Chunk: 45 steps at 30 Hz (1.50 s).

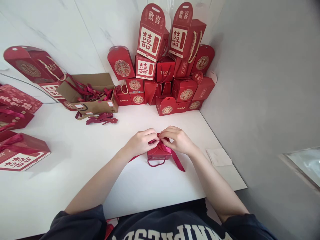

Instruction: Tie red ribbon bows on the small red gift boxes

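Red ribbon (174, 157) is pinched in the left hand (141, 142) and right hand (176, 140) above a gift box (156, 156).

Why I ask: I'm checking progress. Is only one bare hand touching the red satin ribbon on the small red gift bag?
No, the left hand and right hand both pinch the ribbon atop the bag.

Hands (141, 142): 2
Red gift box (156, 155), center: 1
Red ribbon (178, 161), center: 1
Cardboard carton (86, 108), upper left: 1
White napkin (219, 157), right: 1
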Each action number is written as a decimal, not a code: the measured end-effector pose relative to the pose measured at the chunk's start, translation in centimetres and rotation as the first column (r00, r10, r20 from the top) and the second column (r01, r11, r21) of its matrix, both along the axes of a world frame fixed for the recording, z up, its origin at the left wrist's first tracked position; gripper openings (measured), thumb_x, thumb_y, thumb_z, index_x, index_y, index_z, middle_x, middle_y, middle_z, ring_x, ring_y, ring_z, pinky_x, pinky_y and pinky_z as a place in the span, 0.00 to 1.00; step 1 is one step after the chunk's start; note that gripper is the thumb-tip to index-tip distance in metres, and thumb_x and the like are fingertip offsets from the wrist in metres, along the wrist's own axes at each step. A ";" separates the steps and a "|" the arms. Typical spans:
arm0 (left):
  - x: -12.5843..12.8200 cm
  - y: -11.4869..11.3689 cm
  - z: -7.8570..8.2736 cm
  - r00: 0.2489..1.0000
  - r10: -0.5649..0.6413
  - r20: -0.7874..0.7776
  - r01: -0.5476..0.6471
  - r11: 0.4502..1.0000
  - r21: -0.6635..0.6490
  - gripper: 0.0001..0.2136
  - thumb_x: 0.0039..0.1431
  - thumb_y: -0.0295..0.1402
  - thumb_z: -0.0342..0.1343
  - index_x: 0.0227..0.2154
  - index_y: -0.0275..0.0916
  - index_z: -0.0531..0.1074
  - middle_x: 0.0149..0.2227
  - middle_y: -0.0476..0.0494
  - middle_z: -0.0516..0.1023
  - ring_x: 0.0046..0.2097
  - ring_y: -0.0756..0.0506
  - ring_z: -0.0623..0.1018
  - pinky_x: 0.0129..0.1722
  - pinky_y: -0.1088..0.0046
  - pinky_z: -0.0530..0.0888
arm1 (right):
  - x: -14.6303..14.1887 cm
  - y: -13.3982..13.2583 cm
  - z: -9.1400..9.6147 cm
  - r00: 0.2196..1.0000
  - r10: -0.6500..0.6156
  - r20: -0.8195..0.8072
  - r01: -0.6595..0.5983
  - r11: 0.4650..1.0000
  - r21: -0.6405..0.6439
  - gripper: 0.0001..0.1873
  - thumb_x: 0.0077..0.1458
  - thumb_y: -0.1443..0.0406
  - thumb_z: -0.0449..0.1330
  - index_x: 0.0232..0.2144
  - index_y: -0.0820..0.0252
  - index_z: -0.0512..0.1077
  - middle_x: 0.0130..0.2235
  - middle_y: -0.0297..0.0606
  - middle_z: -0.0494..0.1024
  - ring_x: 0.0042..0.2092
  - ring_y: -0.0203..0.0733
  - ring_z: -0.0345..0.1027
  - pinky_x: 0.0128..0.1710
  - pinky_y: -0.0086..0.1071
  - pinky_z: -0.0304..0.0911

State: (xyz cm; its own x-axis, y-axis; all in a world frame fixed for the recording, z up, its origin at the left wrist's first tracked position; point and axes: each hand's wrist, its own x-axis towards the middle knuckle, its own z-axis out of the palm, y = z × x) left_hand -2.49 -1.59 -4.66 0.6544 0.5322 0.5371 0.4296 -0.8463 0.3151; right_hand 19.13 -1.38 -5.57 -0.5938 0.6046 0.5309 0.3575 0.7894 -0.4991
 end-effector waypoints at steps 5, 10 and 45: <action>0.0 0.0 -0.1 0.999 -0.036 0.005 0.036 0.999 0.029 0.04 0.59 0.24 0.54 0.32 0.38 0.73 0.34 0.47 0.76 0.31 0.53 0.76 0.32 0.79 0.74 | 0.2 -0.5 -0.1 0.996 0.006 -0.094 -0.021 0.988 -0.155 0.10 0.56 0.74 0.58 0.38 0.55 0.72 0.36 0.35 0.78 0.38 0.41 0.70 0.44 0.39 0.65; 0.1 0.0 -0.2 0.998 -0.060 0.017 0.058 0.993 0.103 0.04 0.59 0.25 0.55 0.31 0.38 0.72 0.34 0.47 0.76 0.30 0.53 0.76 0.31 0.80 0.74 | 0.6 -0.7 0.1 0.978 -0.083 -0.192 0.048 0.983 -0.178 0.09 0.56 0.74 0.55 0.36 0.56 0.71 0.35 0.37 0.75 0.38 0.42 0.69 0.41 0.37 0.66; 0.3 -0.8 0.0 0.992 0.025 -0.121 0.038 0.869 0.494 0.05 0.60 0.24 0.53 0.34 0.38 0.72 0.34 0.49 0.78 0.31 0.51 0.78 0.27 0.76 0.74 | 0.1 -1.4 -0.3 0.996 0.012 -0.093 -0.025 0.990 -0.140 0.18 0.56 0.73 0.53 0.48 0.53 0.66 0.43 0.35 0.77 0.46 0.41 0.72 0.65 0.54 0.50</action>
State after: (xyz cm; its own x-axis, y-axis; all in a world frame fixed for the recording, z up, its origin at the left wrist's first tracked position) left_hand -2.20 -2.35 -4.66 0.7330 0.2129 0.6460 0.4310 -0.8802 -0.1989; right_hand 19.19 -2.76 -5.86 -0.5582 0.6669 0.4936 0.2915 0.7146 -0.6359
